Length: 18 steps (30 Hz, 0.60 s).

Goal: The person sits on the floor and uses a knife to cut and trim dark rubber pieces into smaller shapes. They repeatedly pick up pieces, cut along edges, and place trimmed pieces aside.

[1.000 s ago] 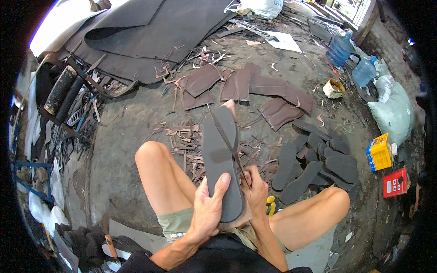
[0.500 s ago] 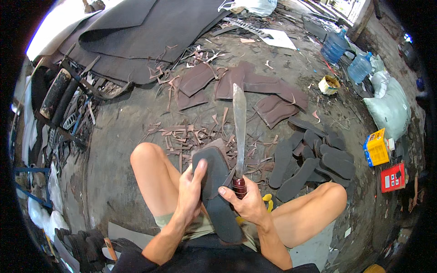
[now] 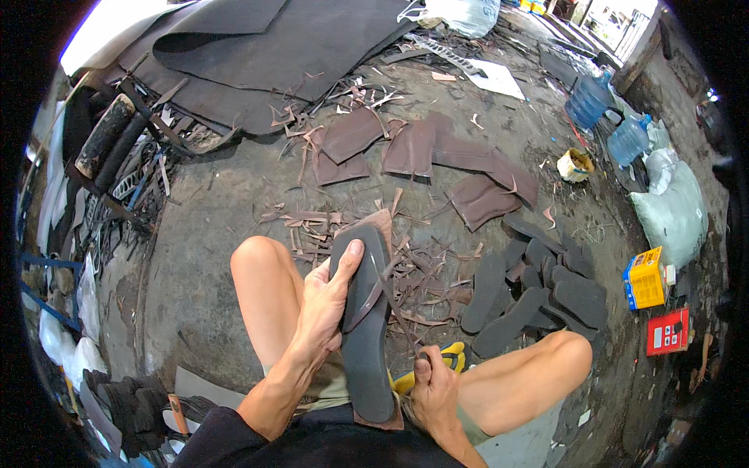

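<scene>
My left hand [image 3: 324, 300] grips a dark grey shoe sole [image 3: 367, 363], its thumb flat on the upper face. A brown sheet piece [image 3: 381, 222] lies beneath the sole and sticks out past both ends. Lower right, my right hand [image 3: 435, 394] is closed around a knife, whose handle the fingers mostly hide. The thin knife blade [image 3: 399, 316] points up and left, seen nearly edge-on, along the sole's right side. A narrow dark strip [image 3: 364, 312] curves across the sole; whether it is still joined to the brown piece I cannot tell.
Brown offcuts [image 3: 425, 281] litter the floor ahead. Several grey soles [image 3: 511, 312] are heaped by my right knee, with brown sheet pieces [image 3: 409, 148] farther off. A yellow sandal [image 3: 452, 357] shows beside my right hand. Water jugs [image 3: 589, 100] and a yellow box [image 3: 644, 278] stand at right.
My right hand has drawn the knife down and back toward me, and its blade has turned from upright to tilted left. The sole has straightened, and more of the brown piece shows.
</scene>
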Tool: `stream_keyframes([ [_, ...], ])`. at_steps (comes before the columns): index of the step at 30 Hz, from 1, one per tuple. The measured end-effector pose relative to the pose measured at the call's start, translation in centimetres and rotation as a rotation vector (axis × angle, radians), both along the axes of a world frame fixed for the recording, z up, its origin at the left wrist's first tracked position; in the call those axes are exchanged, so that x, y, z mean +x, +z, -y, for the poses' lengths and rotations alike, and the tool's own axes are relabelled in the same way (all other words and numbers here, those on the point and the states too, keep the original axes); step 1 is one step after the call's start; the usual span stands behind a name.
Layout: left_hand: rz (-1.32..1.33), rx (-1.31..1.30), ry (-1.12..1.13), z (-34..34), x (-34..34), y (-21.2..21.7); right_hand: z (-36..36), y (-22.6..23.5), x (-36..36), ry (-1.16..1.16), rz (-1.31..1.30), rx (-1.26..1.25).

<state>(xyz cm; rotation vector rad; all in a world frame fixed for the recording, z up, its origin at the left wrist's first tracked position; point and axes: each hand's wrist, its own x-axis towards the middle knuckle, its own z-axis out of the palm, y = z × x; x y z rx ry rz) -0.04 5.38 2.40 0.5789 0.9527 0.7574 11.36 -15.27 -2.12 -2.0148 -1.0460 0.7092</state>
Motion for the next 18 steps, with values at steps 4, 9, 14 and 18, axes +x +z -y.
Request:
stream_keyframes([
  [4,-0.029,0.138,-0.108,1.8,-0.5,-0.2,-2.8,0.8,0.8,-0.014,0.027,0.045],
  [9,-0.145,0.25,-0.407,3.1,-0.6,0.9,-7.9,3.7,4.3,-0.044,-0.09,0.111],
  [14,-0.268,0.344,-0.458,-0.5,-3.3,3.0,-5.1,5.5,6.2,0.092,-0.227,0.04],
  [18,-0.309,0.431,-0.447,-2.0,-4.9,3.2,-2.5,5.2,5.3,0.187,-0.148,-0.049],
])
